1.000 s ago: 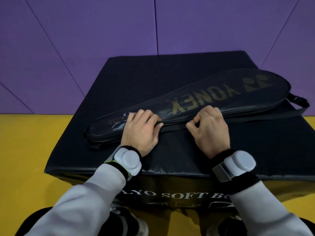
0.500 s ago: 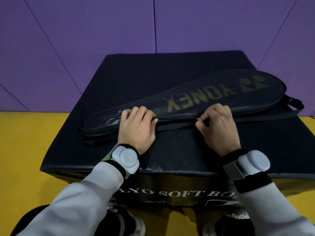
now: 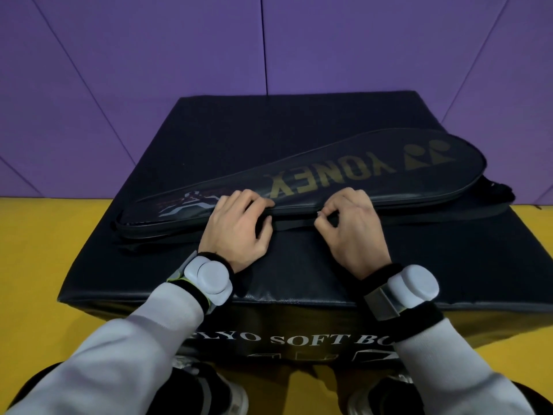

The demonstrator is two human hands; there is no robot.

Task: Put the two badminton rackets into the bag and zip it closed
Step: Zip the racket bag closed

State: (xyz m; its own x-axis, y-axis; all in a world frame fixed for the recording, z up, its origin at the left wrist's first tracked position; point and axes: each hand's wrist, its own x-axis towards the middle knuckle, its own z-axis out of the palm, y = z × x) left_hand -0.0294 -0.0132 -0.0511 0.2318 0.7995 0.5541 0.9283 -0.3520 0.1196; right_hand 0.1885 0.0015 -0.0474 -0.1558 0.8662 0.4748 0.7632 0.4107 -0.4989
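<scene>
A black racket bag [image 3: 344,163] with gold YONEX lettering lies slantwise on top of a black soft box [image 3: 269,121], wide end at the right. No racket shows outside it. My left hand [image 3: 239,229] grips the bag's near edge, fingers curled over the top and thumb underneath. A little to the right, my right hand [image 3: 353,226] pinches a small zipper pull [image 3: 319,215] on that same edge between thumb and forefinger. The bag's black strap [image 3: 449,215] runs along the near side toward the right end.
The soft box stands on a yellow floor mat [image 3: 45,250] in front of a purple padded wall [image 3: 179,55]. White lettering marks the box's front face [image 3: 299,339]. My shoes [image 3: 233,396] show below it.
My hands are closer together on the bag's near edge than half a second ago: the left one shifted right, and the right one came back left. The bag has stayed where it was.
</scene>
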